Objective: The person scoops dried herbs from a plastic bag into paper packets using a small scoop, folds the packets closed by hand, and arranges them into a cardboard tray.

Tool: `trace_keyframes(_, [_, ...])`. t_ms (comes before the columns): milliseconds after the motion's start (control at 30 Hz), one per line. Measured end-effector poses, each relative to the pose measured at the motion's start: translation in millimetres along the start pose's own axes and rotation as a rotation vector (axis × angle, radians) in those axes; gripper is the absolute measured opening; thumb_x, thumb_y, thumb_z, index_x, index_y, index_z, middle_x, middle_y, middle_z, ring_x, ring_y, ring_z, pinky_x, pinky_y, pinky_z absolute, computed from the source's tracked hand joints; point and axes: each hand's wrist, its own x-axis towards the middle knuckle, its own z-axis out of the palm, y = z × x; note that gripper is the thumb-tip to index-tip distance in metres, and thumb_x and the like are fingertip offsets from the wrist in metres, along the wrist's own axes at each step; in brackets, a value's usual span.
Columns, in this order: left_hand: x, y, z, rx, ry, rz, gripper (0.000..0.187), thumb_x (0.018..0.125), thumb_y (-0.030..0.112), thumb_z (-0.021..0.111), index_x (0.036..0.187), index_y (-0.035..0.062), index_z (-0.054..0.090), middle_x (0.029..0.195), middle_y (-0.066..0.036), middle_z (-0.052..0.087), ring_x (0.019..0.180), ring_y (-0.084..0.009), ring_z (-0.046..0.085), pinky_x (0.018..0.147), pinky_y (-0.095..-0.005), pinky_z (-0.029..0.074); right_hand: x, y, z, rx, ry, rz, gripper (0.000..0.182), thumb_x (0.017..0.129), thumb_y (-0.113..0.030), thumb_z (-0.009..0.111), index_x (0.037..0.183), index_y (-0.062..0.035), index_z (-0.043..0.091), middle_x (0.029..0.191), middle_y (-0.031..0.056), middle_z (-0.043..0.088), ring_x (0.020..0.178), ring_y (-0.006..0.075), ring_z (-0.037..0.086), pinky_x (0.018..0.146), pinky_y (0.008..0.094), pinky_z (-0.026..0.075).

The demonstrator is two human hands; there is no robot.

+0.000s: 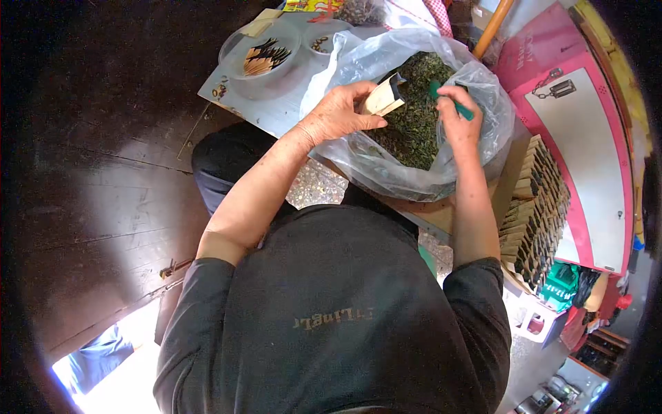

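Note:
My left hand (341,112) grips a small tan paper bag (380,101), its dark-lined mouth spread and tilted toward the upper right. Beneath it, a large clear plastic bag (369,169) lies wide with its rim rolled out, full of dried green leaves (414,141) that look like loose tea. Over the right part of the leaves, my right hand (460,123) is closed around a green plastic scoop (463,110). Its front end sits at the leaves; how much it carries I cannot make out.
A clear round tub (233,52) with folded tan-and-black paper pieces stands on the table (283,114), beside a smaller bowl (338,29). Many stacked tan paper bags (534,214) stand at my right, near a pink-and-white cabinet (579,131). An orange pole (494,29) leans behind.

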Motion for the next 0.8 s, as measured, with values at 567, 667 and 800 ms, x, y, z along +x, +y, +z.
trace_keyframes(567, [3,2,-2,0.121,-0.033,-0.042,0.048,0.076,0.015,0.080,0.118,0.0058,0.058,0.098,-0.003,0.064,0.092,-0.0104,0.059,0.085,-0.0283,0.048,54,21,-4,-0.722,0.144,-0.517,0.020,0.084,-0.016,0.059,0.097,-0.0031,0.066,0.079,0.0163,0.066,0.072,0.0333,0.064,0.066,0.0408,0.051])
trace_keyframes(667, [1,9,-3,0.157,-0.040,-0.075,0.049,0.076,0.016,0.079,0.118,0.0050,0.058,0.098,-0.002,0.064,0.091,-0.0103,0.058,0.085,-0.0275,0.048,56,-4,-13,-0.928,0.053,-0.341,0.013,0.080,-0.013,0.061,0.079,-0.0006,0.063,0.090,0.0220,0.063,0.083,0.0383,0.062,0.075,0.0461,0.049])
trace_keyframes(800, [2,5,-2,0.124,-0.037,-0.059,0.050,0.076,0.016,0.080,0.120,0.0046,0.058,0.098,-0.002,0.063,0.090,-0.0102,0.057,0.084,-0.0271,0.048,62,15,-14,-1.000,-0.178,-0.294,0.018,0.084,-0.017,0.057,0.089,-0.0013,0.065,0.087,0.0220,0.065,0.084,0.0384,0.062,0.076,0.0473,0.048])
